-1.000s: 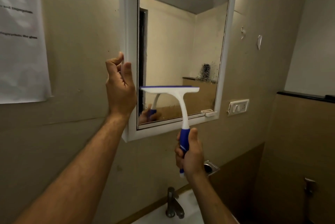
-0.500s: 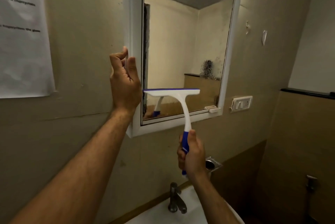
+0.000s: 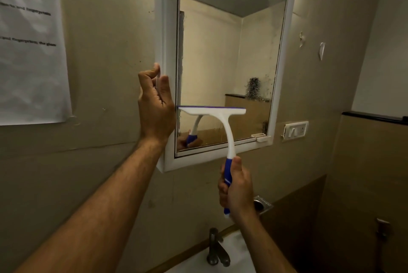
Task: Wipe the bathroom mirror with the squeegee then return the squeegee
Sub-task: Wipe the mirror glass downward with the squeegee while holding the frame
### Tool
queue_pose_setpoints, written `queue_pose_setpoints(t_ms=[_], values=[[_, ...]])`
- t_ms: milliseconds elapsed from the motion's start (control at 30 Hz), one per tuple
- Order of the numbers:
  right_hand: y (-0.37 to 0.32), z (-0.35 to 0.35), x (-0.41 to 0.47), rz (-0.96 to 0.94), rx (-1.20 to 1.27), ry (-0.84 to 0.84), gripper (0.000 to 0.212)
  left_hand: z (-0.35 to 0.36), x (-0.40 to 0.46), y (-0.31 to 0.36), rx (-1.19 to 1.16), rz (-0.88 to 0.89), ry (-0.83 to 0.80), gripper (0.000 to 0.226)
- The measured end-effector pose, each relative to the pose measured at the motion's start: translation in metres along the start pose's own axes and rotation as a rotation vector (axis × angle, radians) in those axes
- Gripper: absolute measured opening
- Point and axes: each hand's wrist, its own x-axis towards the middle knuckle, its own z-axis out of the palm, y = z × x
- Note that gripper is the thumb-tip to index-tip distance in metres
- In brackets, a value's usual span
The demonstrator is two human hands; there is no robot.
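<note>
A white-framed mirror point(image 3: 227, 52) hangs on the beige wall. My left hand point(image 3: 155, 107) grips the frame's left edge near its lower corner. My right hand point(image 3: 236, 188) is closed around the blue grip of a white squeegee point(image 3: 220, 122). The squeegee's blade lies flat across the lower left part of the glass, close to the bottom of the frame. Its reflection shows just under the blade. A dark smudge marks the glass at the lower right.
A metal tap point(image 3: 215, 248) and a white basin point(image 3: 198, 266) sit below my right arm. A paper notice point(image 3: 28, 41) hangs at the left. A switch plate point(image 3: 295, 130) and a small chrome wall fitting point(image 3: 261, 204) lie right of and below the mirror.
The squeegee blade has slid a little lower on the glass, with my right hand following. My left hand keeps its hold on the frame.
</note>
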Motion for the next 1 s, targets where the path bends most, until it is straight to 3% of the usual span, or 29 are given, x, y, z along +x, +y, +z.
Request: queue_pose_setpoints(t_ms=[133, 400, 567, 700, 867, 1000], values=[[-0.018, 0.002, 0.005, -0.001, 0.016, -0.001, 0.063, 0.0, 0.001, -0.002, -0.011, 0.016, 0.003, 0.034], [-0.127, 0.031, 0.041, -0.109, 0.078, -0.058, 0.053, -0.008, 0.016, 0.013, 0.089, 0.031, -0.009, 0.032], [-0.11, 0.018, 0.025, -0.057, 0.074, -0.12, 0.054, -0.005, 0.053, 0.033, 0.088, 0.034, -0.002, 0.027], [-0.126, 0.011, 0.03, 0.0, 0.209, -0.205, 0.055, 0.005, 0.1, 0.053, 0.08, 0.075, -0.021, 0.029], [-0.199, 0.026, 0.061, -0.133, 0.161, -0.148, 0.052, 0.026, 0.132, 0.066, 0.038, 0.059, 0.05, 0.035], [-0.206, 0.037, 0.071, -0.141, 0.118, -0.135, 0.05, 0.028, 0.128, 0.06, 0.032, 0.116, 0.068, 0.036]])
